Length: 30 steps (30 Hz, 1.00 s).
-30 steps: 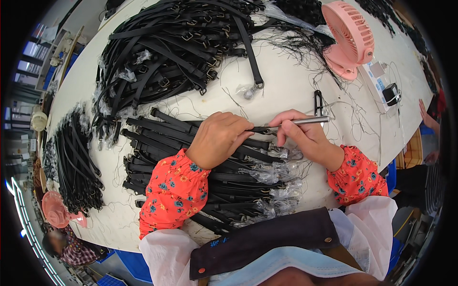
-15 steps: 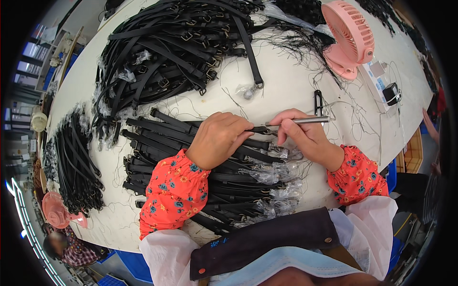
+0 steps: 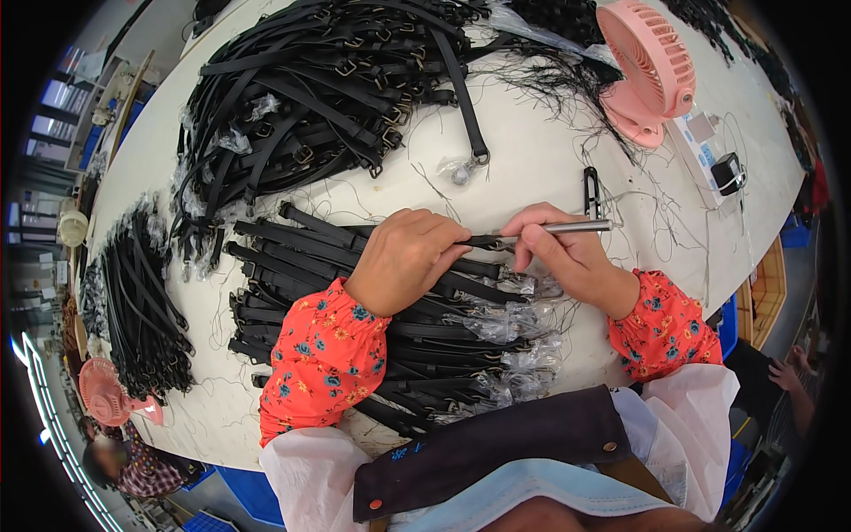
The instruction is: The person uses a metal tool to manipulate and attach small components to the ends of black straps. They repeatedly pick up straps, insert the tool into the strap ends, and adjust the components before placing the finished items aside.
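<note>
Over a row of black straps with buckles (image 3: 412, 350), my left hand (image 3: 403, 262) pinches the end of a black strap (image 3: 483, 241) between thumb and fingers. My right hand (image 3: 563, 248) grips a slim silver pen-shaped tool (image 3: 576, 226), its tip at that strap end just right of my left fingertips. The exact contact is too small to make out. Clear plastic wrap (image 3: 505, 324) covers the buckle ends at the row's right side. A small black slotted tool (image 3: 591, 191) lies on the table just beyond my right hand.
A big heap of black straps (image 3: 328, 97) fills the far left, with another bundle (image 3: 146, 301) at the left. A pink fan (image 3: 651, 66) stands far right beside a white power strip (image 3: 696, 155). Loose threads litter the white table (image 3: 523, 124). Other people sit at the edges.
The silver tool has tilted and shifted very slightly in my right hand. My left hand stays in place. At the right edge another person's arms have moved nearer.
</note>
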Tool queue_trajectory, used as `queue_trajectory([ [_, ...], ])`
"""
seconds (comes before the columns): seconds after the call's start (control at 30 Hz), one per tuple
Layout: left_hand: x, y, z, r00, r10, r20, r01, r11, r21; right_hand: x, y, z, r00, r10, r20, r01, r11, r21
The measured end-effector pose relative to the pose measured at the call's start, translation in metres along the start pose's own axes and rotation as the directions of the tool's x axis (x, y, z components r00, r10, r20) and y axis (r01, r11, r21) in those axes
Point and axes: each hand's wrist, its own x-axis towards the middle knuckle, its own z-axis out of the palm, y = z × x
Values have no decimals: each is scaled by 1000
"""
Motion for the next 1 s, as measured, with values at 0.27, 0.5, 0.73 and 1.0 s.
queue_trajectory([
  [0.27, 1, 0, -1, 1000, -8, 22, 8, 1000, 4, 0, 1, 0, 1000, 0, 10, 0, 1000, -3],
  [0.5, 0, 0, 0, 1000, -10, 14, 10, 1000, -2, 1, -1, 1, 1000, -5, 3, 5, 1000, 9],
  [0.73, 1, 0, -1, 1000, -9, 12, 9, 1000, 0, 1, 0, 0, 1000, -18, 3, 18, 1000, -18],
  [1.0, 0, -1, 0, 1000, -9, 6, 9, 1000, -4, 1, -2, 0, 1000, -17, 6, 17, 1000, -3],
])
